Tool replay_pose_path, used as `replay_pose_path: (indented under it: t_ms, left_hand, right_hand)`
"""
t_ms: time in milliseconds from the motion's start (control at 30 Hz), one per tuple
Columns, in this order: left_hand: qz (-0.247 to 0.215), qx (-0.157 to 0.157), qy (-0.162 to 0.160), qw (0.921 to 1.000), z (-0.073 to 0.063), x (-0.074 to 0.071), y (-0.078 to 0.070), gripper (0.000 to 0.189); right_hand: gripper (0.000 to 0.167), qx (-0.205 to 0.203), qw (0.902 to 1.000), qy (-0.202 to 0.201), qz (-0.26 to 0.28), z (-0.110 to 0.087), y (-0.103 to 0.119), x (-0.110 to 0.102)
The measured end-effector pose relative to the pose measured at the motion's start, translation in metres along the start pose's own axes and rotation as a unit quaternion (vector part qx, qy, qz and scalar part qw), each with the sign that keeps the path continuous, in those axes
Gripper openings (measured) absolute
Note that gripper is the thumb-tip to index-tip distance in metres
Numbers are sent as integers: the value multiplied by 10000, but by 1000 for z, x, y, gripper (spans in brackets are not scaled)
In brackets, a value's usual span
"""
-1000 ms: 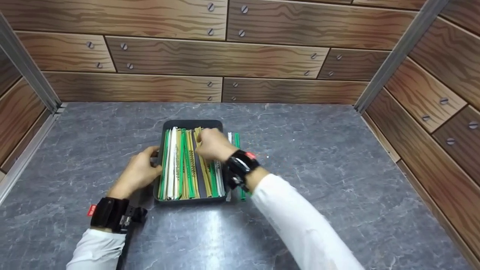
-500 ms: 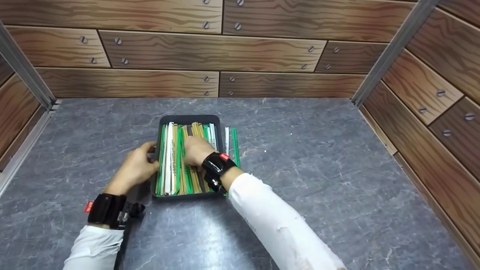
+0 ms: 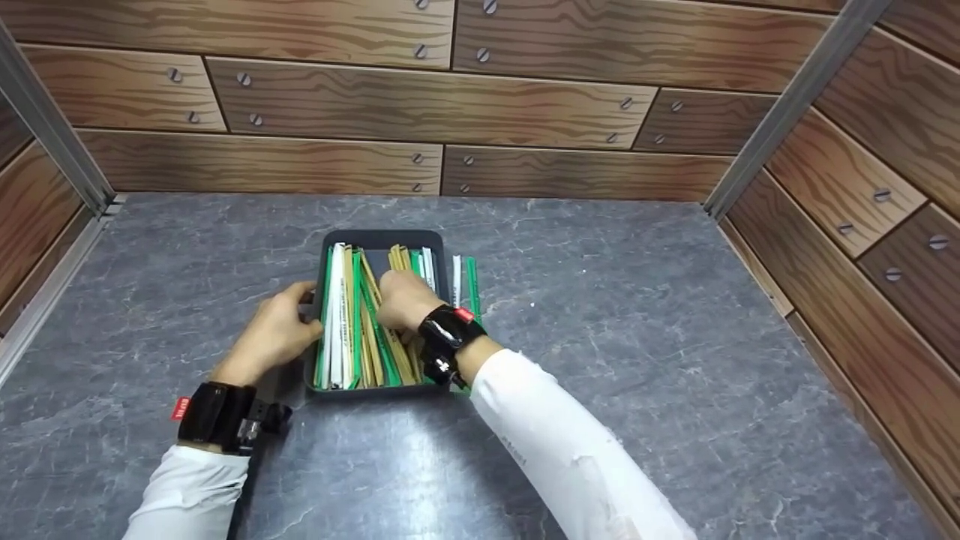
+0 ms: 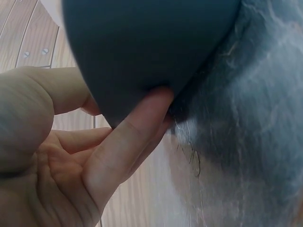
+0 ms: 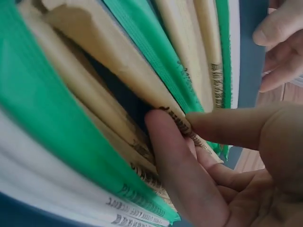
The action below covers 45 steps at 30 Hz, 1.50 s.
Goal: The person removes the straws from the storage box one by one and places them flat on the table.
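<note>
A dark grey tray (image 3: 382, 239) holds several long, thin wrapped straws in white, green and tan sleeves. My left hand (image 3: 277, 334) grips the tray's left wall. In the left wrist view, one fingertip (image 4: 158, 99) presses the wall's outer face. My right hand (image 3: 409, 304) reaches in over the middle of the tray. Seen from the right wrist, its thumb and a finger pinch a tan wrapped straw (image 5: 118, 61). Green straws (image 5: 151, 54) and other tan ones lie on both sides of it. The right hand hides part of the tray in the head view.
On the table (image 3: 637, 337), just right of the tray, lie a white wrapped straw (image 3: 457, 274) and a green wrapped straw (image 3: 472, 281). Wood-patterned walls (image 3: 337, 105) close off the back and the sides.
My right hand has moved left and slightly nearer within the tray. Tan straws have shifted left at their far ends, widening the gap at the far middle. The left hand stays put.
</note>
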<state>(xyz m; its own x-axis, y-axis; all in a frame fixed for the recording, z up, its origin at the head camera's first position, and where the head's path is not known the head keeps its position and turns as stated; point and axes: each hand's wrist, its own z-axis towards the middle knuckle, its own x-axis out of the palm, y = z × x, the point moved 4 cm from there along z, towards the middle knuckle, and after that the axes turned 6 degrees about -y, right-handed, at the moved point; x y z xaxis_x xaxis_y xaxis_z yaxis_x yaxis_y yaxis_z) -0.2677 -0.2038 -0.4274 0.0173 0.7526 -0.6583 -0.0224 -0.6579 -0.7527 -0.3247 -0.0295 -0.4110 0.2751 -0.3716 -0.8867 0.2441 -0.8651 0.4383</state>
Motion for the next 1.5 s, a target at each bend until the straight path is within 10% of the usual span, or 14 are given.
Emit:
replay_pose_path:
  t_ms: [267,467,633,967,1500]
  left_hand:
    - [-29,-31,20,10000,-3,2,1,72]
    - [-84,-70,34,9999,-6,6,5,71]
    - [-95,-62,-11,9999,-5,5,6,72]
    - [-82,-84,-57,9999,-5,2,5,72]
    - [-5,116,-106,9999,0,0,-1,72]
  right_hand:
    - [25,-255,9944,-323,969,-18,-10,-35]
    - [40,-163,9534,-474,2975,-41,-39,-69]
    - [40,218,9349,-755,3461,-47,-86,-85]
    - [40,1131,9391,-640,3181,-49,-159,-61]
    - [43,1086,9646,-748,2283,-50,-161,-36]
